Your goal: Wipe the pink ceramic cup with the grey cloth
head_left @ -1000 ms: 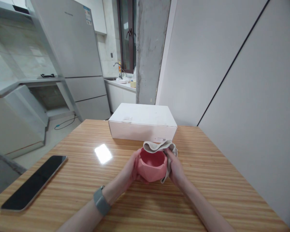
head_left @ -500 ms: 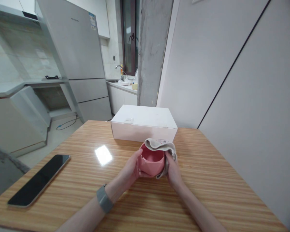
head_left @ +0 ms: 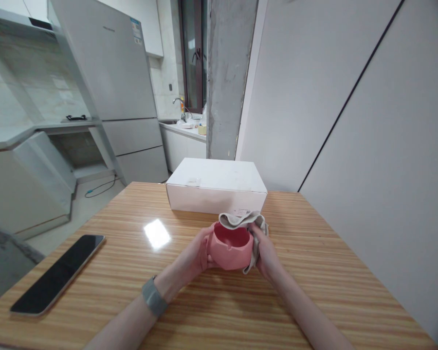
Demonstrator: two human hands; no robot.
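A pink faceted ashtray (head_left: 231, 253) with a notch in its rim is held up over the wooden table, its open top tilted toward me. My left hand (head_left: 200, 250) is closed around its left side, with the fingers partly hidden beneath and behind it. My right hand (head_left: 265, 248) grips a grey-beige cloth (head_left: 237, 221) and presses it to the ashtray's right side. Part of the cloth drapes over the far rim, and a corner hangs down beside the right wall. The right fingertips are hidden by the cloth.
Behind the ashtray a white cardboard box (head_left: 215, 175) stands on the wooden table (head_left: 314, 272). A dark-screened phone (head_left: 58, 274) lies at the left. Past the table are a fridge (head_left: 109, 68), a sink counter and a bare concrete column (head_left: 226, 78); a white wall borders the right.
The ashtray has turned in my hands, bringing a rim notch to the near side, and shifted slightly right. My right hand and the cloth have moved a little right with it.
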